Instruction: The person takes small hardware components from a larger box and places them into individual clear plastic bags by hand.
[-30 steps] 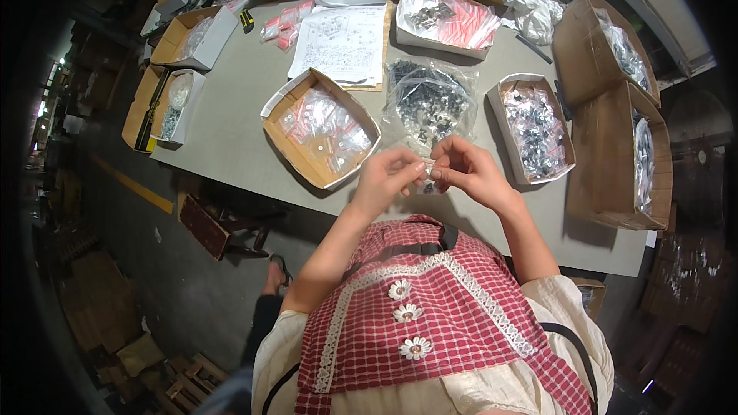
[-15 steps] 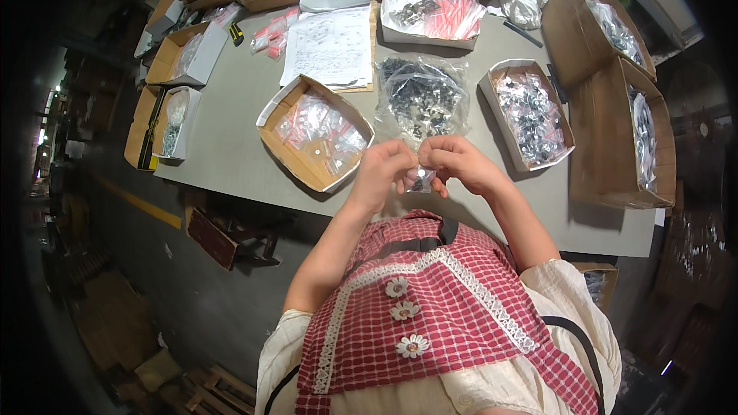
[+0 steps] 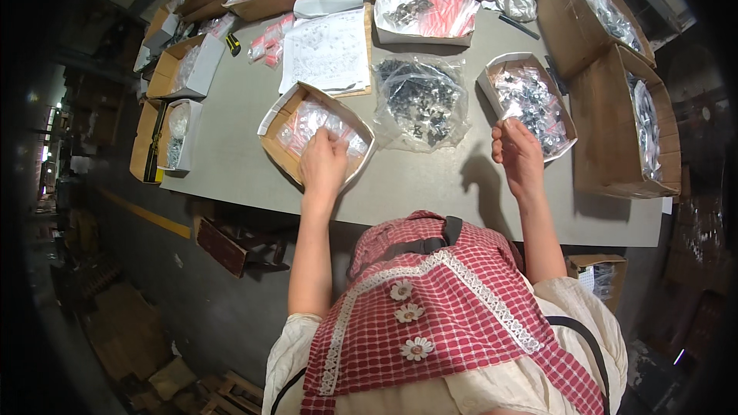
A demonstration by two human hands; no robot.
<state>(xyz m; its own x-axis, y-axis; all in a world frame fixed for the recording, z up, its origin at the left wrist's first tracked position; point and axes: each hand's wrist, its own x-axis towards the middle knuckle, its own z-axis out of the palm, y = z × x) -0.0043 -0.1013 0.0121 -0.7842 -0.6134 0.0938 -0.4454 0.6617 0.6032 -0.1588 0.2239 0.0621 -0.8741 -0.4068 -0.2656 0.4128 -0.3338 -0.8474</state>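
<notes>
My left hand (image 3: 323, 161) is over the cardboard box (image 3: 274, 148) at the left of the work area, fingers curled down onto small clear plastic bags (image 3: 315, 117) with red edges. What its fingertips pinch is hidden. Beside the near left edge of another box (image 3: 567, 141), my right hand (image 3: 520, 155) is raised with fingers curled together. Anything in those fingers cannot be made out. That box holds many small clear bags of dark and silvery parts (image 3: 534, 107). Between my hands lies a large clear bag (image 3: 421, 104) of small black and metal pieces.
A box (image 3: 427, 37) of red-edged bags and dark parts stands behind the large bag. Printed sheets (image 3: 324, 54) lie to its left, near a yellow cutter (image 3: 233, 44). Tall cardboard boxes (image 3: 615, 134) line the right side; smaller boxes (image 3: 184, 69) line the left.
My hands have parted from a small filled bag they held together at the table's front. The left moved into the left box; the right moved to the right box.
</notes>
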